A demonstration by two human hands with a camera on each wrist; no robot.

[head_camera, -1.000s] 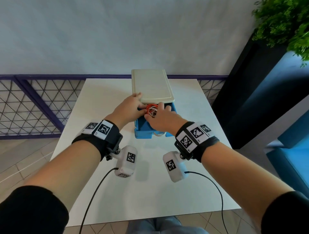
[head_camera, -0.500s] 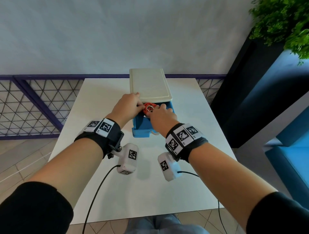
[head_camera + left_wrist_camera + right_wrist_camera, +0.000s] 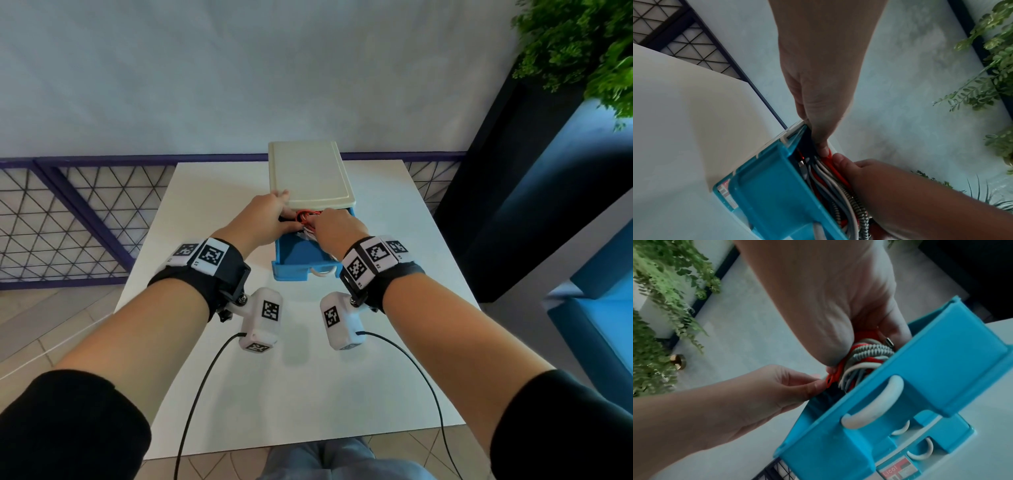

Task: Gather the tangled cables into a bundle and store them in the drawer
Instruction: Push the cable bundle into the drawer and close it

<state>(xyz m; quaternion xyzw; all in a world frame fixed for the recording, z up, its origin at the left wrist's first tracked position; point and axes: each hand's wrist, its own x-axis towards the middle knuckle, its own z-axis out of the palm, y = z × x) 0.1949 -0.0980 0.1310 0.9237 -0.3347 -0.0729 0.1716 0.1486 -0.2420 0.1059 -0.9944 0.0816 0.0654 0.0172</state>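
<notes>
A blue drawer (image 3: 296,262) is pulled out of a small cabinet with a cream top (image 3: 310,178) on the white table (image 3: 308,377). A bundle of red, grey and white cables (image 3: 306,216) lies at the back of the drawer. My right hand (image 3: 317,224) grips the bundle (image 3: 865,356) from above, fingers curled round it inside the drawer (image 3: 920,353). My left hand (image 3: 291,219) is at the drawer's left back corner. Its thumb and forefinger (image 3: 813,384) pinch a red cable loop (image 3: 831,378). The left wrist view shows the cables (image 3: 828,177) packed against the drawer wall (image 3: 772,194).
The drawer's white handle (image 3: 873,404) faces me, with more handles of lower drawers (image 3: 920,451) beneath. A purple lattice railing (image 3: 68,219) runs behind the table. A dark planter with green foliage (image 3: 582,51) stands to the right, beside blue seating (image 3: 599,325).
My right hand has pressed the bundle a little deeper into the drawer, so less cable shows. My left hand stays at the drawer's back left corner.
</notes>
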